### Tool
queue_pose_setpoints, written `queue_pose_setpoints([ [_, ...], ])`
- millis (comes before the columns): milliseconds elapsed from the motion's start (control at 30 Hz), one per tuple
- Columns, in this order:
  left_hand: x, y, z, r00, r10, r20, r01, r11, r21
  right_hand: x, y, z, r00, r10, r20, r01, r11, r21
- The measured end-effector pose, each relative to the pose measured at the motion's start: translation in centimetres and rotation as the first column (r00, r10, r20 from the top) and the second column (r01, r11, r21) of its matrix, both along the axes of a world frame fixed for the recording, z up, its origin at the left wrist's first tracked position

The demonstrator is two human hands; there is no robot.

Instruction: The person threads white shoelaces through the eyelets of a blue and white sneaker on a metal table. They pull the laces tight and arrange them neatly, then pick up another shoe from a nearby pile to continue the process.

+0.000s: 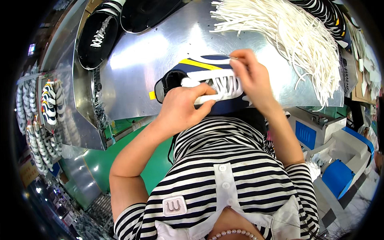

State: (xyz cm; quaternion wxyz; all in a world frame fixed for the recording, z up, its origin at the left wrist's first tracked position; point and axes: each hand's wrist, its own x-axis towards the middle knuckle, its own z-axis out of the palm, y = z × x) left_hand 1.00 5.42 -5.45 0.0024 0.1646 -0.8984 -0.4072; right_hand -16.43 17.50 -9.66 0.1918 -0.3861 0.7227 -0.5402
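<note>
A navy shoe upper (228, 106) with white and yellow bands lies on the metal table, its dark opening facing left. White lace (224, 87) criss-crosses its white eyelet panel. My left hand (182, 105) is closed on the near side of the lacing, thumb and forefinger pinching the upper. Over the toe end, my right hand (253, 76) is slightly blurred, with thumb and forefinger drawn together. A thin dark tip shows at those fingertips, too small to name.
A big heap of loose white laces (288, 36) covers the table's (160, 92) far right. Dark shoe pieces (98, 40) sit at the far left, and striped uppers (324, 16) are stacked at the far right corner. A grey and blue machine (336, 156) stands at my right.
</note>
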Motion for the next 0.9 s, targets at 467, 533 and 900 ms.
queue_pose_setpoints([
  [467,8.6,3.8,-3.7,0.820,0.222,-0.527,-0.471,0.785,-0.402,0.0,2.2,-2.1,0.942,-0.159,0.297,0.201,0.973,-0.117],
  [533,9.4,6.7,-5.8,0.621,0.774,-0.123,-0.506,0.516,0.691,0.7,1.5,-1.7,0.954,-0.123,0.272,0.149,0.986,-0.080],
  [900,8.2,-8.0,8.0,0.547,0.796,-0.261,-0.458,0.545,0.702,1.2,-2.8,-1.3,0.909,0.203,0.365,-0.223,0.975,0.012],
])
